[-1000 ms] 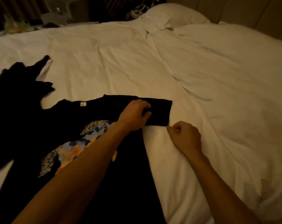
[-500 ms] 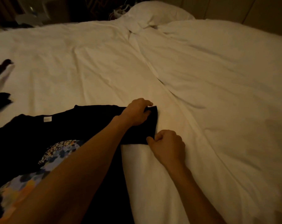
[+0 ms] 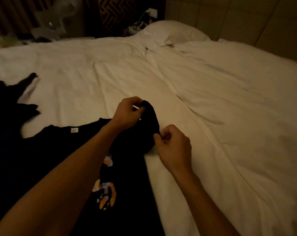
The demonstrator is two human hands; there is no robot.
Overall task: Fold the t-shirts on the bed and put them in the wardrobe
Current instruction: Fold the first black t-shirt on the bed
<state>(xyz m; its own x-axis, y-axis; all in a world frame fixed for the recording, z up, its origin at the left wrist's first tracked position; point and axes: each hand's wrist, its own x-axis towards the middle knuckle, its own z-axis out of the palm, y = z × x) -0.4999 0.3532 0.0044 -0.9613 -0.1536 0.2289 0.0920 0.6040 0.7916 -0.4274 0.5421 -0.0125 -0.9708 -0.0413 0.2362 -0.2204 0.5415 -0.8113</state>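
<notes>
A soft black t-shirt [image 3: 50, 159] with a bright picture is lying on the wrinkly white bed [image 3: 229, 133]. Its sleeve [image 3: 152, 120], flat on the sheet a moment ago, is now lifting up in a bunched hump. The left hand [image 3: 129, 111] is pinching its far end, and the right hand [image 3: 175, 147] is pinching its near end.

My black t-shirt [image 3: 59, 150] lies flat by the bed's [image 3: 212, 99] near left edge, bright print [image 3: 107, 195] up. Its sleeve [image 3: 151, 116] is up off the sheet, pinched by my left hand [image 3: 129, 111] and right hand [image 3: 173, 147]. Another black garment [image 3: 6, 99] lies crumpled at the left edge.
</notes>
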